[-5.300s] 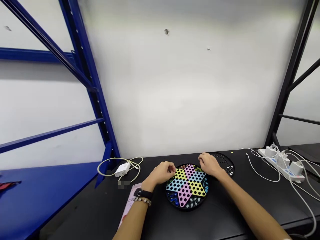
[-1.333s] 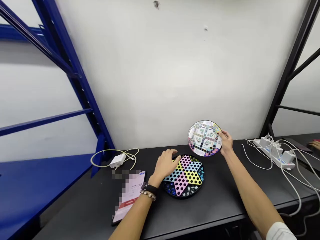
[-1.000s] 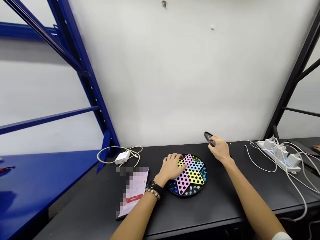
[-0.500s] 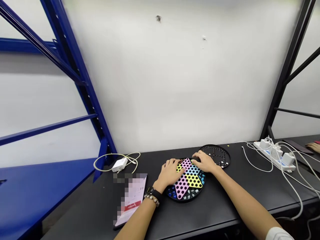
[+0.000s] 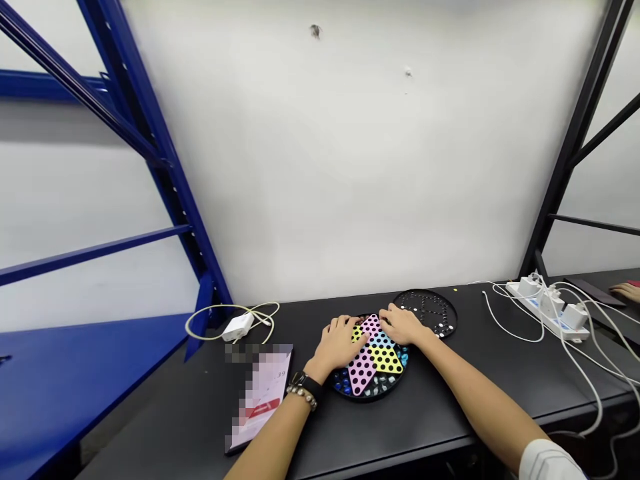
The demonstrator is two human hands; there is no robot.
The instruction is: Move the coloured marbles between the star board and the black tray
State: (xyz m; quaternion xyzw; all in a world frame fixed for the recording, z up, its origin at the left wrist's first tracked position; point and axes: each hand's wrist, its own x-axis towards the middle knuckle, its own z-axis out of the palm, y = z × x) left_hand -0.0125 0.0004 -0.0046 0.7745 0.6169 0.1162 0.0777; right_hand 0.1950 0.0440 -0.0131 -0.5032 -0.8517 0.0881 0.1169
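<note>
A round black tray holds a star-shaped board point(image 5: 376, 352) with pink, yellow and blue perforated fields, and small marbles point(image 5: 345, 384) lie in the rim pockets around it. My left hand point(image 5: 339, 341) lies flat on the board's left part, fingers spread. My right hand point(image 5: 403, 325) rests on the board's upper right part, fingers curled down onto it; whether it holds anything is hidden. A round black lid point(image 5: 428, 311) lies flat on the table just behind and to the right of the board, untouched.
A phone point(image 5: 259, 399) lies on the black table point(image 5: 435, 413) left of the board, with a white charger and coiled cable point(image 5: 235, 324) behind it. A power strip with plugs and white cables point(image 5: 550, 308) sits at right. Blue shelving point(image 5: 150, 160) stands left; another person's hand point(image 5: 626, 290) shows far right.
My right hand set the round lid down flat behind the board, dark side up, and came back onto the board. My left hand stayed on the board.
</note>
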